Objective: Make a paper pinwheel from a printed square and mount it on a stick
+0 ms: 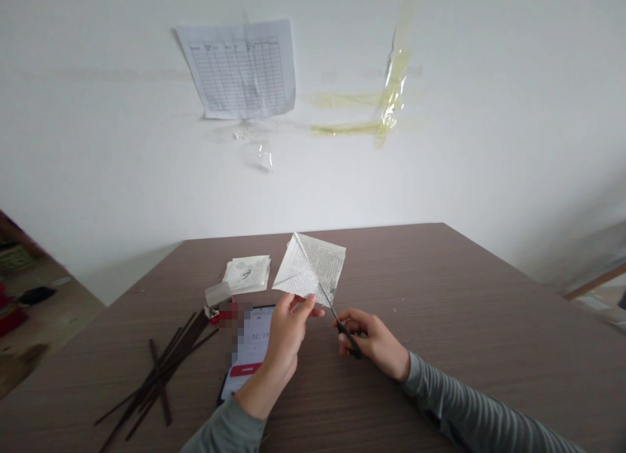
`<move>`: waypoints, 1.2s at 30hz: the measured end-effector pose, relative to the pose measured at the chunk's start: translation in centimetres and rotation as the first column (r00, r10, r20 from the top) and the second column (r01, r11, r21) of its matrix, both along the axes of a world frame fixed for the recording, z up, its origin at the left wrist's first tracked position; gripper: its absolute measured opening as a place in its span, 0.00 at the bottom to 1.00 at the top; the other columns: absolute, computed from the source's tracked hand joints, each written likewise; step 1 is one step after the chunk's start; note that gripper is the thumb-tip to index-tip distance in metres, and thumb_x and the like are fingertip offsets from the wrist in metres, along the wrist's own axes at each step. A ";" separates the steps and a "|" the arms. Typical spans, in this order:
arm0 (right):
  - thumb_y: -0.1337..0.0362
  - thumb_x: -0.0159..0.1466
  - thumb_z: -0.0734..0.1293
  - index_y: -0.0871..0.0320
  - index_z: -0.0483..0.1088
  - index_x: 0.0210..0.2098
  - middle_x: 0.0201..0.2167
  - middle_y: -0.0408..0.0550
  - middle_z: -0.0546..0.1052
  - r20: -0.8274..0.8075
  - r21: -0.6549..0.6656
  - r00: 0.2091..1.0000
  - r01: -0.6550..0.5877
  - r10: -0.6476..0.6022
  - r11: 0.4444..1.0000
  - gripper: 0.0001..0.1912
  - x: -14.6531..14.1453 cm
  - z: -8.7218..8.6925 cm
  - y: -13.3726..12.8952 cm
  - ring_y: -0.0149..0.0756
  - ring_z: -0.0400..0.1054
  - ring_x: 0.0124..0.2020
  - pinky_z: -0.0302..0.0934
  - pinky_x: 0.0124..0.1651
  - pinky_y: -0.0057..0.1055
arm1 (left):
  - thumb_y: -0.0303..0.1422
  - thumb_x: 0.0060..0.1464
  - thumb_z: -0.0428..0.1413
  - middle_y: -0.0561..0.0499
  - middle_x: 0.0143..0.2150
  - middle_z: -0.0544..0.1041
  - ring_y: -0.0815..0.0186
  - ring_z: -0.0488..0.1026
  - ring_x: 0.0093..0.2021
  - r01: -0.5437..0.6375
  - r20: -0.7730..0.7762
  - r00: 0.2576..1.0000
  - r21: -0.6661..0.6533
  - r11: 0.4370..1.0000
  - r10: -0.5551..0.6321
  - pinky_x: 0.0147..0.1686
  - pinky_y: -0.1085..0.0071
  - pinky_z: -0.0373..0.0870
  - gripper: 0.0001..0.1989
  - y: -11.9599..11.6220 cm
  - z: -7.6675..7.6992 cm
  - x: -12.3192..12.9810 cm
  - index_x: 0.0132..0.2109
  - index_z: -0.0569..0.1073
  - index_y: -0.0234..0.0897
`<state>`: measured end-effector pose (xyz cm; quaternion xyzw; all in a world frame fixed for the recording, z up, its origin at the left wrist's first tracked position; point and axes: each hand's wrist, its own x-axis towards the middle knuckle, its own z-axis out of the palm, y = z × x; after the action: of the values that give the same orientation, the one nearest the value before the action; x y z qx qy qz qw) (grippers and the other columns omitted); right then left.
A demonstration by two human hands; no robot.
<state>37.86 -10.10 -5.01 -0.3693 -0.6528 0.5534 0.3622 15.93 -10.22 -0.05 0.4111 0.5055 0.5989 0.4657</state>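
Note:
My left hand [289, 329] pinches the near edge of a square piece of printed paper [313, 264], held up above the table with a crease running across it. In my right hand [369, 339] is a pair of scissors [349, 339] with black handles, my fingers closed around them. The blades point up and to the left and meet the paper at its lower right part, along the line of the crease. Whether the blades are apart is too fine to tell. Part of the paper's near edge is hidden behind my left fingers.
Left of my hand lie a phone [254, 342] with a lit screen, a small open box [218, 303], and a stack of printed paper squares [248, 274]. Several thin dark sticks [166, 375] lie crossed at the table's left. A wall with a taped sheet [239, 68] rises behind the table [464, 309].

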 end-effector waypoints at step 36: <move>0.33 0.67 0.85 0.53 0.83 0.51 0.30 0.47 0.89 0.003 -0.005 0.999 0.049 -0.049 0.999 0.32 -0.3 0.4 -0.1 0.43 0.76 0.31 0.70 0.41 0.41 | 0.56 0.44 0.80 0.45 0.40 0.91 0.58 0.88 0.29 0.027 -0.043 0.999 -0.023 0.999 -0.028 0.20 0.76 0.50 0.27 -0.2 0.2 0.3 0.37 0.81 0.42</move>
<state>37.52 -10.18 -4.63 -0.3868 -0.6426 0.5458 0.3736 16.27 -10.41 0.11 0.4259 0.5163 0.5776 0.4673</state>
